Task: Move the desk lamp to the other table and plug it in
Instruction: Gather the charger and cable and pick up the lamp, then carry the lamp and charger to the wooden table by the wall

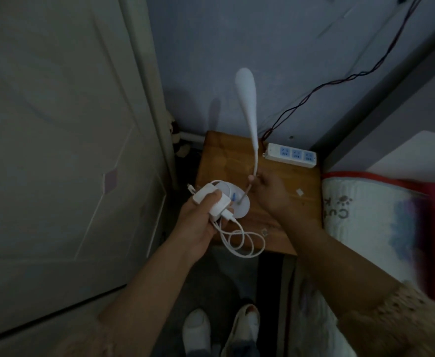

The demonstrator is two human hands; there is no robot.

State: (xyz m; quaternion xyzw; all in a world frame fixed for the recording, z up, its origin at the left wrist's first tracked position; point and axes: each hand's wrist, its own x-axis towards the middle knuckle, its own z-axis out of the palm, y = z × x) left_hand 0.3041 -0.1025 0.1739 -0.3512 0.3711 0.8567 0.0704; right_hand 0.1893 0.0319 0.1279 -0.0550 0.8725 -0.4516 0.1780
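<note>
A white desk lamp [247, 99] with a long bendy neck and a round base stands over the front left part of a small wooden table [296, 181]. My right hand [270, 191] grips the lamp's neck low down, just above the base. My left hand [201, 222] holds the white power adapter [211, 202] and part of the lamp's white cable [239, 240], which hangs in loops off the table's front edge. A white power strip [291, 154] with three blue sockets lies at the table's back right, against the wall.
A white door [56, 150] stands to the left. A bed with a white and red quilt [378, 215] presses against the table's right side. A dark red wire [340, 81] runs up the wall from the strip. My feet [219, 331] are below.
</note>
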